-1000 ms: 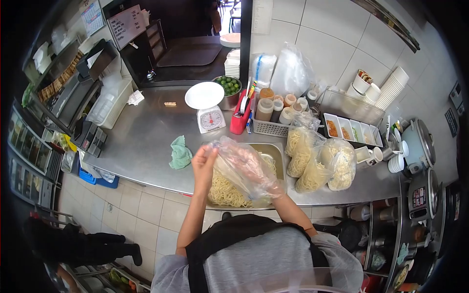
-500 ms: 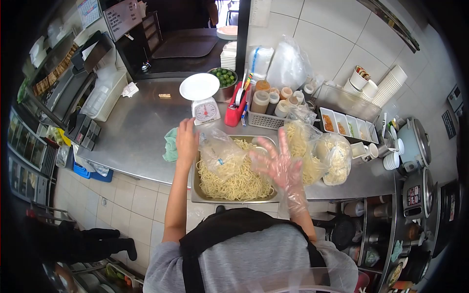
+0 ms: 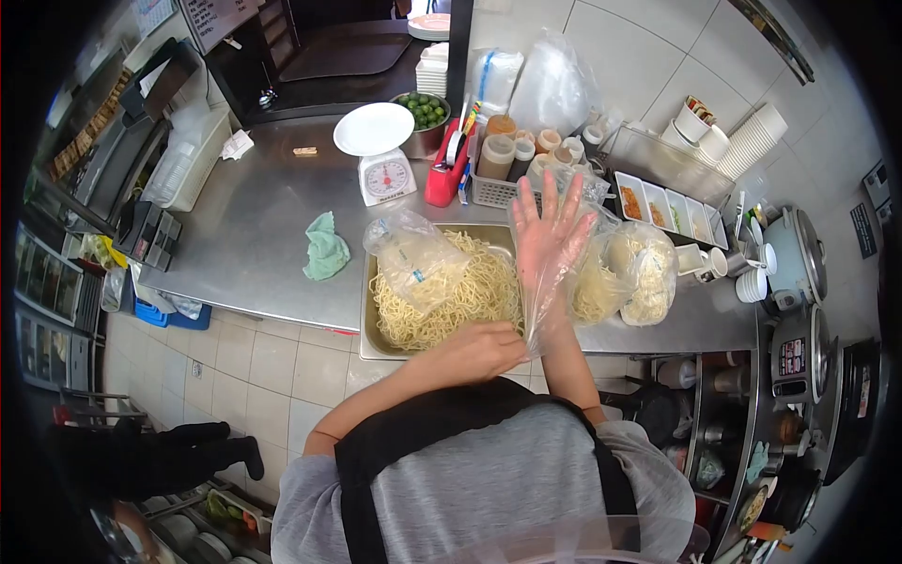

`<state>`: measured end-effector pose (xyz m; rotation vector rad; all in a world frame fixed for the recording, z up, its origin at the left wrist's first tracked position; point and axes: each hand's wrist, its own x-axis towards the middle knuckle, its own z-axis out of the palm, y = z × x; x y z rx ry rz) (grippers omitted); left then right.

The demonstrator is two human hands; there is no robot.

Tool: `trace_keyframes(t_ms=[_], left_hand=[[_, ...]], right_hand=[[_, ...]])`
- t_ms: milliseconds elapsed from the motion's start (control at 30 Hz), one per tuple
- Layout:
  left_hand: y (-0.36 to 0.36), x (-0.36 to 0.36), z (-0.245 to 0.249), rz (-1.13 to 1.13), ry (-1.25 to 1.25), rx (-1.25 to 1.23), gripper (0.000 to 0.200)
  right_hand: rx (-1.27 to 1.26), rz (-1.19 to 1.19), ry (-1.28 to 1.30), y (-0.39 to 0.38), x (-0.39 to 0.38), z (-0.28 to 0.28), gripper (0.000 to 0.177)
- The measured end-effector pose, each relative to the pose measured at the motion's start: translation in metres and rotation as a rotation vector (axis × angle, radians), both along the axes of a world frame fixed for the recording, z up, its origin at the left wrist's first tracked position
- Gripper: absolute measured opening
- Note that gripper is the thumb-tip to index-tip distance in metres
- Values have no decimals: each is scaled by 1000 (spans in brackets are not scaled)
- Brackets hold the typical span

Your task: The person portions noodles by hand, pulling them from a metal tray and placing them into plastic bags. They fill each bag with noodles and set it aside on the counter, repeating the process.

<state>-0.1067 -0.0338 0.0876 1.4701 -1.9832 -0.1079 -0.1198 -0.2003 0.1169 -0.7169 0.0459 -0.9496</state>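
Note:
My right hand (image 3: 550,230) is raised with fingers spread, inside a loose clear plastic glove (image 3: 537,315). At its wrist, my left hand (image 3: 487,350), which is bare, has its fingers closed on the glove's cuff. Just beyond my left hand is a steel tray (image 3: 368,344) full of yellow noodles (image 3: 442,305). A crumpled clear bag (image 3: 413,258) rests on top of them at the left. Right of my gloved hand are two plastic bags of noodles, a nearer noodle bag (image 3: 598,287) and a round noodle bag (image 3: 650,282).
Behind the tray stand a white kitchen scale (image 3: 385,177), a red tape dispenser (image 3: 441,186), a bowl of limes (image 3: 427,113) and a basket of sauce bottles (image 3: 496,158). A green cloth (image 3: 326,246) lies left. Topping containers (image 3: 662,209) and a rice cooker (image 3: 795,265) are right.
My left hand has come from the tray's far left to the right wrist and closed on the glove's cuff. My right hand has risen, fingers upward. The view has shifted slightly.

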Motion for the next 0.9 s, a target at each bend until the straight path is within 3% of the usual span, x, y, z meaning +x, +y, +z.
trace_keyframes(t_ms=[67,133,167,200,267,333,367,467,533,567,667,733,800,900], left_hand=[[12,21,32,-4,-50,50,26],[20,42,42,209,-126,-17,26],[21,56,35,418,-268,5,27],[24,69,24,629,-409,29,29],[33,85,9,983,-546,329,32],[39,110,-9,1041,-279,255,32],[45,121,-13,1067,-148,220,33],[71,135,-10,1110,-174,-123,35],[85,125,13,1121,252,-86,37],[91,122,20,1115,463,-71,39],[115,120,12,1119,500,-162,43],[128,119,3,1107,549,-225,43],[141,117,-4,1096,561,-280,43],[148,111,0,1094,598,-288,43]], right_hand=[[-28,11,-46,-5,-2,1,78],[-355,7,379,-1,-10,21,83],[-521,9,587,0,-11,28,85],[-714,161,723,-3,-14,23,88],[-1091,472,991,-12,-24,4,95],[-1566,255,1211,21,-27,-27,104],[-1572,166,1274,34,-20,-39,101],[-1495,-15,1384,44,-5,-73,90],[-1337,-29,1344,20,10,-95,77],[-1368,-160,1360,11,17,-114,59],[-881,173,1115,5,-4,-58,56],[-511,176,786,3,-12,-56,64],[-456,32,702,1,-20,-36,53],[-392,43,444,-2,-24,-7,50]])
